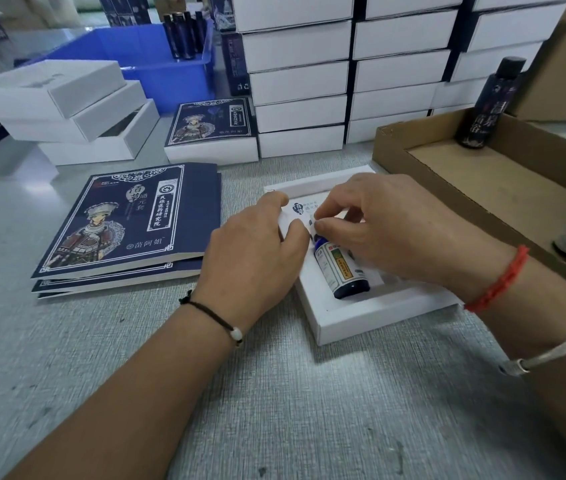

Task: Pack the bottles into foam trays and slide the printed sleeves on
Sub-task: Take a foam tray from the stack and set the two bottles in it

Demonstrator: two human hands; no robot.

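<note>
Grey woven tabletop (205, 393): both hands, left hand (257, 251) and right hand (392, 230), pinch a white printed card (297, 211) over the dark-blue labelled bottle (342, 271) in the white foam tray (347, 320); lay it flat, square to the tray's edges.

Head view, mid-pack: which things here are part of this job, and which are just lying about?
In the job:
- white foam tray
- small bottle lying in it
- printed card, pinched by left hand and right hand
- printed sleeves, stacked left

Lying about:
- blue bin
- cardboard tray
- stacked white boxes
</note>
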